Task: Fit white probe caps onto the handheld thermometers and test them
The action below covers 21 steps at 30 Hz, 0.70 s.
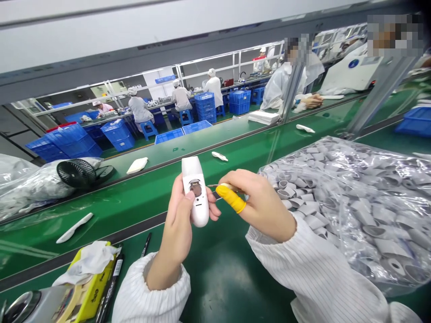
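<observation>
A white handheld device [201,211] stands nearly upright in my left hand [180,220], whose fingers wrap round it with the thumb on its front. The device has a dark oval opening, with a small round hole and a slot below it. To its right, my right hand [259,202] pinches a thin tool [213,185] with a metal tip, which points at the device's side near the opening. A yellow finger cot covers one digit of that hand. The tool's handle is mostly hidden by my fingers.
Clear bags of grey curved parts [380,215] lie on the right. White pieces [74,228] rest along the green conveyor. At the left are a black fan [76,173], a yellow box [96,287] and pens. Beyond a metal post, a person [278,87] works; several others sit farther back.
</observation>
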Motion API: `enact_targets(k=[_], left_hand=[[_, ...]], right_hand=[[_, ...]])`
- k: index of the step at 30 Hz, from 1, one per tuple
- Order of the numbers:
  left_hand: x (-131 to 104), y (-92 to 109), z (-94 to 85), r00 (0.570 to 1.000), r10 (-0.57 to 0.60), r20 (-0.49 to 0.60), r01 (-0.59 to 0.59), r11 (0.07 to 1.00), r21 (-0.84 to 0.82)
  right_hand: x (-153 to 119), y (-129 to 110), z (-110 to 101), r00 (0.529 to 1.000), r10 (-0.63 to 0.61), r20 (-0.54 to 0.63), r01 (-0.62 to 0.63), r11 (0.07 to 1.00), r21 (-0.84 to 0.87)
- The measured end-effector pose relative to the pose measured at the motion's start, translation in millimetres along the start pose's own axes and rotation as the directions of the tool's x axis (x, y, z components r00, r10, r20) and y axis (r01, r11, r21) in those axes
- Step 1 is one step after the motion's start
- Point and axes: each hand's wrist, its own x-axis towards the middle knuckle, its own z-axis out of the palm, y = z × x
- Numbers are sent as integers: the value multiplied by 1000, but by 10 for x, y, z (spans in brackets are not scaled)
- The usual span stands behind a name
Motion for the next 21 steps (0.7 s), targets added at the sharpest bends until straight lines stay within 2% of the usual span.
enact_targets(k=[4,8,10,11,13,15,17,19,21], left_hand=[[-58,-12,31,1000,24,-8,-24,998,64],[-90,-33,14,996,84,-24,-74,954,289],[-82,-22,-9,997,79,-8,-71,931,359],[-74,-8,-22,999,51,0,-48,939,342],[-55,30,-47,999,-27,20,22,978,205],[-35,72,-67,992,-100,79,99,995,22],[-14,101,-81,974,-166,154,182,979,-94],[6,108,-91,955,-228,188,253,960,-123],[23,96,-98,946,-265,188,288,952,-105]], right_hand=[[-19,-47,20,999,-35,3,35,990,-139],[-46,-74,35,999,-40,7,41,968,-247],[-52,-77,54,999,-47,4,46,958,-283],[-52,-77,64,999,-51,9,51,961,-272],[-46,-77,81,998,-56,20,59,981,-187],[-37,-76,88,998,-60,35,62,996,-68],[-29,-71,81,996,-80,31,80,997,-2],[-25,-58,64,991,-133,-24,133,991,-30],[-23,-39,42,972,-222,-71,210,966,-149]])
